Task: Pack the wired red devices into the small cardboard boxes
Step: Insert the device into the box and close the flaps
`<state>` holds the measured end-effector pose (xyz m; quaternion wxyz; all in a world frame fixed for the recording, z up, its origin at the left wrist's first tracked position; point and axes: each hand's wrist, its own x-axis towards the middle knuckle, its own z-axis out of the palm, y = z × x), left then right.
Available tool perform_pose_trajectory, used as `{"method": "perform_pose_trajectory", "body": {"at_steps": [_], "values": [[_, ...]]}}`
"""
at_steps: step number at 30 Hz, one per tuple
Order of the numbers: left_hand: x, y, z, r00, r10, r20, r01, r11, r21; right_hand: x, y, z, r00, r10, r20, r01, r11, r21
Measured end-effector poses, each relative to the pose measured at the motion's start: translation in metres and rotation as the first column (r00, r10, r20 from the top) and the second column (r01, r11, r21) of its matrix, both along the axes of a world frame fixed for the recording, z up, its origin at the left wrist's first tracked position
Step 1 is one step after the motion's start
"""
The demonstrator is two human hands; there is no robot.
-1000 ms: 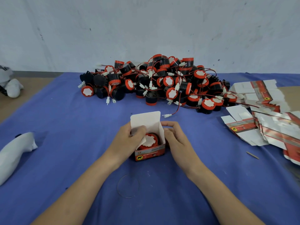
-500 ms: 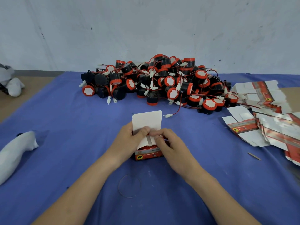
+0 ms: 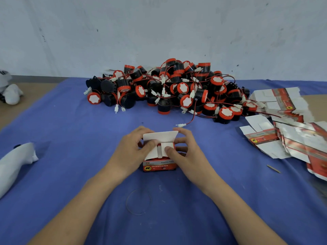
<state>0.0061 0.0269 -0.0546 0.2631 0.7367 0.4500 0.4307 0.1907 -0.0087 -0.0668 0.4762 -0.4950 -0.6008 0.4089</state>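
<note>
Head view: gripping the small cardboard box at the middle of the desk, on the blue cloth. Curling the left hand round the box's left side and back, thumb pressing the left white flap down. Wrapping the right hand round the right side, fingers hooking over the raised lid flap from behind, thumb lying on the right flap. Showing a red device inside the box, only a red sliver peeking out under the two flaps. Leaning the lid flap forward over the opening, not yet tucking it in.

Taking in, along the far edge of the desk below the pale wall, the pile of wired red devices, black and red bodies tangling in thin wires. Trailing out of that pile toward the box, a loose white connector, lying just beyond the right fingertips and apart from them. Spreading over the right edge of the desk, overlapping flat box blanks, with a thin stick lying near them on the cloth. Leaving open cloth between box and pile, to the left of the hands, and between the forearms, there holding only a clear ring. Lying at the left edge, well apart from the box, a white object.
</note>
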Motion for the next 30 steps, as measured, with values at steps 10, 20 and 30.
{"method": "perform_pose_trajectory", "body": {"at_steps": [10,20,30], "values": [[-0.013,-0.001,0.003,0.984,-0.147,-0.101,0.142,0.988,-0.058,0.014,-0.006,-0.001,0.971,0.036,0.238,-0.046,0.998,0.035],[-0.013,-0.007,0.009,0.981,-0.146,-0.128,0.145,0.989,-0.018,0.026,-0.012,-0.001,0.85,0.058,0.524,-0.112,0.991,0.072],[-0.015,-0.008,0.0,0.953,-0.187,-0.238,0.173,0.982,-0.078,0.027,-0.011,-0.003,0.717,-0.037,0.696,-0.082,0.987,0.137]]}}
